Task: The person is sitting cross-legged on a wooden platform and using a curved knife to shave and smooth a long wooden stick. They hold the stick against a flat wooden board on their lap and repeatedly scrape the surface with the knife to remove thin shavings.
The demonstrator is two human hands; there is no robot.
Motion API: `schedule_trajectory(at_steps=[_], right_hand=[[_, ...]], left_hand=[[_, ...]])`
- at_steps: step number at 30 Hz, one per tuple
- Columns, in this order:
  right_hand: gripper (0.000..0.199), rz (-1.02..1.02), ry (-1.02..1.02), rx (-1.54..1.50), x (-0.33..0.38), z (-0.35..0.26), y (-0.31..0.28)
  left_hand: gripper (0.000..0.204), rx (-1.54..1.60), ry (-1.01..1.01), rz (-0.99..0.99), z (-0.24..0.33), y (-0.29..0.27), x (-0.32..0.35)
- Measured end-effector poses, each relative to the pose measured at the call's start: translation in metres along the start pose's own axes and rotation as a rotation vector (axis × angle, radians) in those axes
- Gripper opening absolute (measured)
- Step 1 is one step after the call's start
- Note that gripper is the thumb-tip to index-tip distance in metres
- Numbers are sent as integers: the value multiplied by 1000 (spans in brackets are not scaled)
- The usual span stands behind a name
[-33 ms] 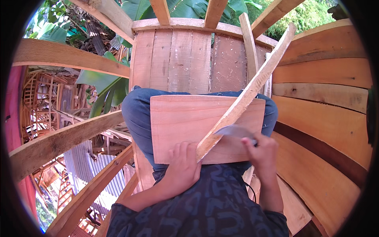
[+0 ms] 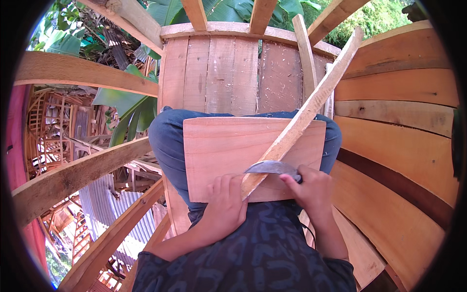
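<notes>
Across my lap lies a flat wooden board (image 2: 219, 148). A long, narrow, slightly bent wooden strip (image 2: 311, 109) slants over it, from its near end by my belly up to the far right. My left hand (image 2: 224, 202) is closed on the strip's near end, fingers resting on the board. In my right hand (image 2: 312, 189) is a curved-blade knife (image 2: 270, 167), gripped by its dark handle. The blade lies across the strip a little beyond my left hand, its tip close to the left fingers. My thumb is near the base of the blade.
I sit cross-legged on a plank floor (image 2: 221, 73) sprinkled with wood shavings. Plank walling (image 2: 389, 134) rises at the right, and another strip (image 2: 305, 56) leans at the far side. Open wooden rails (image 2: 82, 170) stand at the left, above corrugated metal sheets (image 2: 99, 204). Banana leaves hang beyond.
My right hand has drawn the knife nearer to me and leftward along the strip, toward its near end. My left hand and the strip stay nearly in place.
</notes>
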State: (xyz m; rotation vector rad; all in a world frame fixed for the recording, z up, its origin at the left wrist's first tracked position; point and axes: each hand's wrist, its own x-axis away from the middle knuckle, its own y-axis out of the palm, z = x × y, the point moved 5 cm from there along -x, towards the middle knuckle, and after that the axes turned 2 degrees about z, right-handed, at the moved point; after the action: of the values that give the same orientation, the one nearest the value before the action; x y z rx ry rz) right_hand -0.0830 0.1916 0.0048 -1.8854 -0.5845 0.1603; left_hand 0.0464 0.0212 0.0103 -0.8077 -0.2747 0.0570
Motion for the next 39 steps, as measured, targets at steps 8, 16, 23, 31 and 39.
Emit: schedule_trajectory(at_steps=[8,16,23,31,39], right_hand=[[67,365,410,49,-51,125,-40],[64,293,292,-344,-20,75,-17],[52,125,197,-462,-10,36,10],[51,68,204,-397,6,43,5],[50,16,153,-220,13,31,-4]], left_hand=[[50,12,15,16,-1,3,-2],[51,19,5,10,-3,3,-2],[52,-69,42,-158,4,-8,-5],[66,-34,92,-78,-1,6,-18],[71,45,80,-55,-7,17,-11]])
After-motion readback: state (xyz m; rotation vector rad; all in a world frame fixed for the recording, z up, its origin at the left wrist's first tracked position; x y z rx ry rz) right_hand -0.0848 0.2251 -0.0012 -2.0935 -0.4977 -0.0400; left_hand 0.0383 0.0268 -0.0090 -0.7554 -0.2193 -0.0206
